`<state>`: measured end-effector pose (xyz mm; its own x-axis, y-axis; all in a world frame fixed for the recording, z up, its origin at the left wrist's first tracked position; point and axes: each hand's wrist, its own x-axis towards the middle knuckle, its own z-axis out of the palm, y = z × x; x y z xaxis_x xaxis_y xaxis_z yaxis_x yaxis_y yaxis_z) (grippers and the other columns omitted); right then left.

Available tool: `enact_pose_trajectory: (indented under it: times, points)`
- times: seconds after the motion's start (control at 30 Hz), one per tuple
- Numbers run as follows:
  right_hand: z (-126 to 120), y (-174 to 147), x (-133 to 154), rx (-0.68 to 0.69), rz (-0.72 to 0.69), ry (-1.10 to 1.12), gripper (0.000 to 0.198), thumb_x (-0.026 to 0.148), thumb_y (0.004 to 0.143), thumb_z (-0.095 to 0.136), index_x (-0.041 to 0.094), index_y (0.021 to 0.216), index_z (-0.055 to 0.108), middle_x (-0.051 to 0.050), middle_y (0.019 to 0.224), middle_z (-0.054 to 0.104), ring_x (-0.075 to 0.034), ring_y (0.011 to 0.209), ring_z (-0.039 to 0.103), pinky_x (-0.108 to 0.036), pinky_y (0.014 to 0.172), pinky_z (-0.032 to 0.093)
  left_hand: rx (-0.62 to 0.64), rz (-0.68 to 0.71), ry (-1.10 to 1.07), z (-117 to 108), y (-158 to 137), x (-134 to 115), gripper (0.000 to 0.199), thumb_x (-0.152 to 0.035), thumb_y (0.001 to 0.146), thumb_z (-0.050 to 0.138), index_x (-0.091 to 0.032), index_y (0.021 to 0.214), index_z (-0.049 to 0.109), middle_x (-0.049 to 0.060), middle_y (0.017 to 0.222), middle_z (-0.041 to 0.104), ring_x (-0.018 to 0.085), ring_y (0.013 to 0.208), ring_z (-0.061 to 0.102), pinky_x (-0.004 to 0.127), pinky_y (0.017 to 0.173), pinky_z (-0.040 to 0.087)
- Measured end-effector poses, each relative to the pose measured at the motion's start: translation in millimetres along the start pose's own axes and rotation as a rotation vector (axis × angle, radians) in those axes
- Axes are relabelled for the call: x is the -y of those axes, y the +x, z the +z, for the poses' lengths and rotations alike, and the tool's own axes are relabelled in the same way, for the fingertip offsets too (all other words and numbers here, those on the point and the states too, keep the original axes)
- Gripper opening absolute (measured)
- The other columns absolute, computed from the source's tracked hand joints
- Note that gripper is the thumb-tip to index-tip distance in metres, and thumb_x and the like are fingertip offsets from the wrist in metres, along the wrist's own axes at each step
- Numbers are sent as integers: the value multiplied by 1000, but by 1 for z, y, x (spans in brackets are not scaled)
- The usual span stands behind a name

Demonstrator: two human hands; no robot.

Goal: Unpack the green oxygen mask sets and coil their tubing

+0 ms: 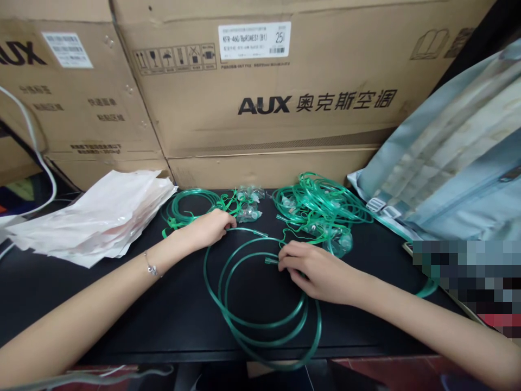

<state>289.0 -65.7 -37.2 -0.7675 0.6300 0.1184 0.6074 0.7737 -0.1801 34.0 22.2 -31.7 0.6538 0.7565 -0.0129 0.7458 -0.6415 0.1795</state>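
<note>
A loose coil of green plastic tubing (266, 327) lies on the black tabletop, its lowest loop reaching over the front edge. My left hand (209, 227) is closed in a pinch on the tubing at the coil's upper left; one end with a clear connector points right from there. At the coil's upper right, my right hand (309, 270) has its fingers curled round the tubing, beside another connector end (271, 261). Behind the left hand are clear masks (249, 212) with green straps and a coiled tube (191, 203). The fingertips of both hands are partly hidden.
A heap of green tubing (321, 198) with clear masks sits at the back right. White paper-and-plastic pouches (93, 217) are stacked on the left. Large cardboard boxes (260, 130) stand behind, and a pale blue bag (451, 157) leans at the right. A white cable (38, 146) hangs left.
</note>
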Motion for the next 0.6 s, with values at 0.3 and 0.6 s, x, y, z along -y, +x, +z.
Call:
enact_pose_trajectory:
  times: [0.3,0.6]
  points:
    - [6,42,-10,-25,-156,64,40,-6,76,37,15,101,60,-5,92,63,-16,91,51,-31,81,41,-12,58,-7,3,5,-11,28,-4,71,43,-15,86,64,6,77,65,16,72,58,24,64,40]
    - [13,49,17,-152,71,13,23,17,86,43,12,99,61,-11,97,56,-18,90,54,-30,76,45,-23,15,-9,2,3,-14,27,-4,73,43,-14,86,65,8,78,67,17,71,59,25,63,41]
